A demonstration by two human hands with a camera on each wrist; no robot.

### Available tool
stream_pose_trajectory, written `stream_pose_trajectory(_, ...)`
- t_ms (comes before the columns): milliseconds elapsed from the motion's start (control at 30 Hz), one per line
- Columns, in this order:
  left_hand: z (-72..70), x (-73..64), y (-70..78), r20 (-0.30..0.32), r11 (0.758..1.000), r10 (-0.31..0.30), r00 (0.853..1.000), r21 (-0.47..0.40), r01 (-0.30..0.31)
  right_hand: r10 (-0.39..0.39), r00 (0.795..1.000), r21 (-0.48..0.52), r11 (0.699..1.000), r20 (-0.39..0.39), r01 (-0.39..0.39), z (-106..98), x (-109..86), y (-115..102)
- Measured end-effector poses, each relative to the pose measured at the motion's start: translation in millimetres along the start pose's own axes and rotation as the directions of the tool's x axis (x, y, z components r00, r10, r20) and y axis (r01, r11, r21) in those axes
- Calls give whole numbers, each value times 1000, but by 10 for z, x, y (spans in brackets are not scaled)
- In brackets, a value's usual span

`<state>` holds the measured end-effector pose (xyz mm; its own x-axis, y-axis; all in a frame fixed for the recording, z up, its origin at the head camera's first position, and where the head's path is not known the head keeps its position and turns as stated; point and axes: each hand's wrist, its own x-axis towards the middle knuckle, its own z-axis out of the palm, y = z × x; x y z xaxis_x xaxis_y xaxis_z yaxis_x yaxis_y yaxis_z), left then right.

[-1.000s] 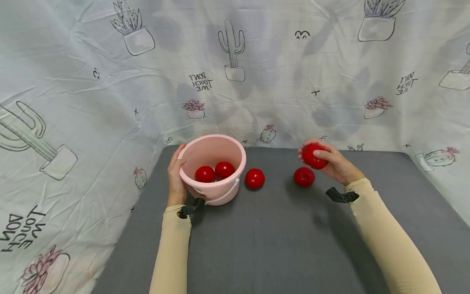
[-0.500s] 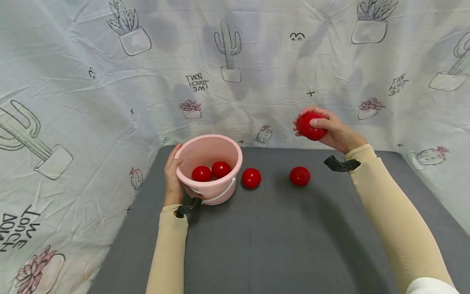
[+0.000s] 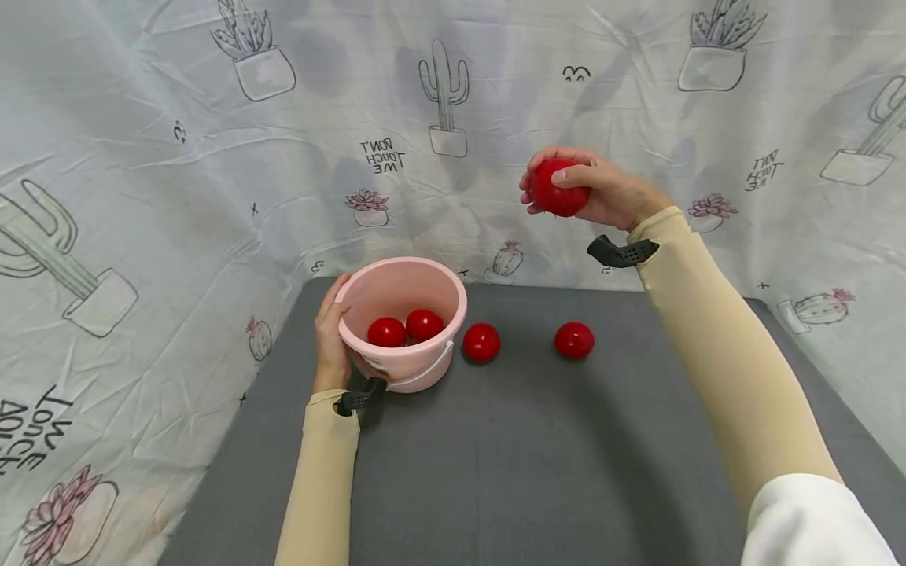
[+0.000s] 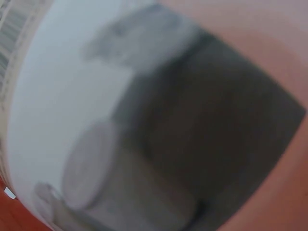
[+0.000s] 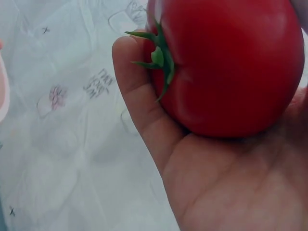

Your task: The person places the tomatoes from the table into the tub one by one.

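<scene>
Fingers [image 5: 139, 91] of the right hand [image 3: 605, 192]: curled round a red tomato [image 3: 555, 192], high above the grey table [image 3: 488, 464], thumb across it, green stalk [image 5: 157, 57] beside one fingertip.
Left hand [image 3: 331, 338]: gripping the pink bucket [image 3: 406, 360], thumb at the rim.
Bucket: two tomatoes [image 3: 386, 332] inside, just across the wall from those left fingers.
Table: one loose tomato [image 3: 574, 340] below the right fingers, another [image 3: 481, 343] between the hands, just beside the bucket.
</scene>
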<state>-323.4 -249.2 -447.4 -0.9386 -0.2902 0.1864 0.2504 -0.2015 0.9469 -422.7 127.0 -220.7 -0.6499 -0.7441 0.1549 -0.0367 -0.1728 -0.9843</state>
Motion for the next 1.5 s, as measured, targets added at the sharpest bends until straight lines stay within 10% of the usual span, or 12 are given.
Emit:
stream_pose_trajectory(633, 3, 10, 10, -7, 1000, 3, 1000, -26, -3, -80, 997, -35, 996, -6, 79, 753, 1075, 163)
stream_pose_trajectory(1033, -10, 17, 7, -22, 999, -4, 1000, -34, 3, 28, 999, -191, 981, -46, -37, 1173, 1386, 942)
stream_pose_trajectory(1500, 26, 21, 27, -18, 1000, -8, 1000, -7, 8, 209, 966, -40, 978, 151, -206, 1226, 1518, 1646)
